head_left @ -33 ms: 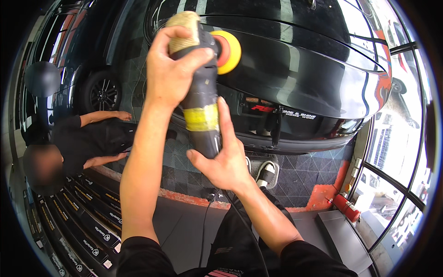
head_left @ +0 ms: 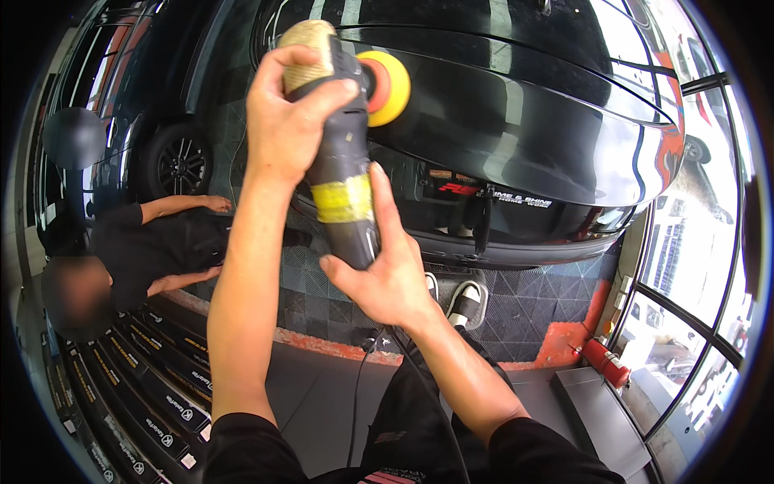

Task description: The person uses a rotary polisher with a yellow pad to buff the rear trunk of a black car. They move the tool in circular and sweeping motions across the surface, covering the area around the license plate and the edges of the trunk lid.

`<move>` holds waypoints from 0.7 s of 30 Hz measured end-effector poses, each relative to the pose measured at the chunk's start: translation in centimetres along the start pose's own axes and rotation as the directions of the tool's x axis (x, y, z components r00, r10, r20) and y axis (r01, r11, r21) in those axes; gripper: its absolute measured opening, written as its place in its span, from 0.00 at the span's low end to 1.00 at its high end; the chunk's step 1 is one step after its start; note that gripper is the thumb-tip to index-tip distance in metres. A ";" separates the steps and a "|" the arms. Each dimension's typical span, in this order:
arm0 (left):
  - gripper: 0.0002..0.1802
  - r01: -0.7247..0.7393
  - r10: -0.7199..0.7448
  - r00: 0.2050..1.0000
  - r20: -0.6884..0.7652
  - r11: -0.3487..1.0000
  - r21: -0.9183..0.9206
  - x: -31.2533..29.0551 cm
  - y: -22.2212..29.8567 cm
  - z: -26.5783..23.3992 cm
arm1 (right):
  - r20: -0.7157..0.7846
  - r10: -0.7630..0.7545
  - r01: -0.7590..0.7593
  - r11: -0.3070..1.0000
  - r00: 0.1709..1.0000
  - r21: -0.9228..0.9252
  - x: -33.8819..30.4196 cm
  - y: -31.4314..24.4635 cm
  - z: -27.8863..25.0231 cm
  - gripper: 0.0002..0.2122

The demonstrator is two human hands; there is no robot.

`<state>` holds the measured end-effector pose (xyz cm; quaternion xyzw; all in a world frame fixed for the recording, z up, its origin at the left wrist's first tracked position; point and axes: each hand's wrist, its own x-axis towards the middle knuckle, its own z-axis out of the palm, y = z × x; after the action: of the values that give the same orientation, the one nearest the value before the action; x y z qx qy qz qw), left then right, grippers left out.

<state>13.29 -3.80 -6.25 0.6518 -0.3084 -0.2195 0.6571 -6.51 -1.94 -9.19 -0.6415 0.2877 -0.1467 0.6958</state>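
Both my hands are closed around a dark car polisher (head_left: pixel 347 149) with yellow tape round its body. My left hand (head_left: pixel 282 125) grips the head end, beside its tan wrapped cover. Lower down, my right hand (head_left: pixel 387 278) holds the rear of the body, where a black cord (head_left: pixel 419 379) runs down. A round yellow pad (head_left: pixel 395 87) with an orange-red backing sits at the tool's right side. It lies against or just off the glossy black car panel (head_left: pixel 484 121); contact cannot be made out.
At the left, a person in black (head_left: pixel 129 250) is close to another dark car with a black wheel (head_left: pixel 179 164). Several long black boxes (head_left: pixel 153 387) line the lower left. A red fire extinguisher (head_left: pixel 605 361) stands near the window frame at right. Dark floor tiles (head_left: pixel 524 310) lie under the bumper.
The polisher has shifted slightly to the left across the panel, with both my hands moving along with it. My grip is the same.
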 end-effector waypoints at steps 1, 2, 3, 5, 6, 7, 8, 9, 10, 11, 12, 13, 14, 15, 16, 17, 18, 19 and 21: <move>0.25 0.021 -0.021 1.000 -0.001 0.999 -0.043 0.5 -0.1 -0.5 | 0.017 0.020 -0.020 1.000 1.000 0.003 0.6 -0.2 0.0 0.55; 0.24 -0.013 0.011 1.000 -0.020 0.997 -0.076 0.8 0.0 -0.8 | 0.020 0.022 -0.022 1.000 1.000 -0.013 0.9 -0.2 -0.1 0.55; 0.24 -0.035 0.032 0.999 -0.036 0.996 -0.076 0.7 -0.2 -0.6 | 0.022 0.024 -0.023 0.999 0.999 -0.030 1.0 -0.3 -0.2 0.55; 0.24 -0.052 0.050 0.998 -0.028 0.997 -0.049 0.3 -0.3 0.0 | -0.002 -0.027 0.027 0.998 1.000 -0.053 0.6 0.1 -0.6 0.56; 0.24 -0.044 0.044 0.999 -0.008 0.999 -0.020 -0.3 -0.1 0.8 | 0.027 0.063 -0.063 0.998 0.998 0.020 -0.1 -0.4 -1.3 0.54; 0.25 0.001 0.000 1.000 0.022 0.999 -0.048 -1.1 0.1 1.9 | 0.006 0.062 -0.062 0.998 0.998 0.021 -1.0 -0.2 -1.9 0.55; 0.25 -0.035 0.034 0.999 0.037 0.999 0.013 -1.8 0.2 2.8 | -0.014 0.058 -0.058 0.998 0.998 0.022 -2.0 -0.2 -2.4 0.55; 0.25 -0.058 0.057 0.996 0.063 0.998 0.022 -2.1 0.1 3.7 | -0.042 0.060 -0.058 0.998 0.997 0.029 -2.9 0.3 -2.7 0.55; 0.24 -0.081 0.078 0.993 0.088 0.996 0.031 -2.4 0.1 4.2 | -0.068 0.024 -0.022 0.999 0.997 0.030 -3.5 0.8 -2.8 0.56; 0.24 -0.054 0.051 0.993 0.109 0.998 0.017 -2.7 0.6 4.8 | -0.079 0.008 -0.004 0.999 0.997 0.043 -3.5 1.0 -2.8 0.56; 0.24 -0.059 0.056 0.994 0.091 0.998 0.035 -2.6 0.6 4.7 | -0.089 -0.008 0.013 0.998 0.996 0.057 -3.5 1.1 -2.8 0.56; 0.24 -0.064 0.060 0.996 0.073 0.996 0.054 -2.3 0.5 4.3 | -0.070 -0.004 0.009 0.998 0.998 0.061 -3.2 1.0 -2.7 0.56; 0.24 -0.067 0.062 0.996 0.057 0.995 0.076 -2.0 0.3 3.8 | -0.053 0.002 0.002 0.998 0.999 0.069 -2.6 0.7 -2.5 0.55; 0.24 -0.043 0.043 0.999 0.032 0.999 0.026 -1.7 0.4 3.4 | -0.037 0.020 -0.018 0.998 0.999 0.056 -1.9 0.4 -2.4 0.55; 0.24 -0.011 0.011 1.000 0.023 1.000 -0.014 -1.1 0.5 2.6 | -0.034 -0.021 0.021 1.000 0.999 0.014 -0.9 1.2 -1.9 0.54; 0.24 -0.022 0.022 1.000 -0.004 1.000 -0.022 -0.5 0.0 1.3 | 0.007 0.013 -0.013 1.000 1.000 0.015 -0.1 0.8 -1.6 0.54; 0.24 -0.040 0.039 0.999 -0.031 0.999 -0.031 -0.2 0.1 0.6 | 0.047 0.041 -0.042 0.999 0.998 0.012 0.5 0.1 -1.4 0.54; 0.24 -0.037 0.036 0.999 -0.037 0.999 -0.028 -0.2 0.0 0.3 | 0.056 0.028 -0.029 1.000 0.998 0.008 0.8 0.0 -1.3 0.54; 0.24 -0.028 0.026 0.998 -0.051 0.999 -0.033 -0.3 0.3 0.5 | 0.033 -0.014 0.015 0.999 0.999 -0.032 0.4 0.6 -1.6 0.55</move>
<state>12.71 -3.98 -6.05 0.6417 -0.2969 -0.1993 0.6785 -7.23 -3.44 -9.90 -0.6568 0.2740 -0.1367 0.6890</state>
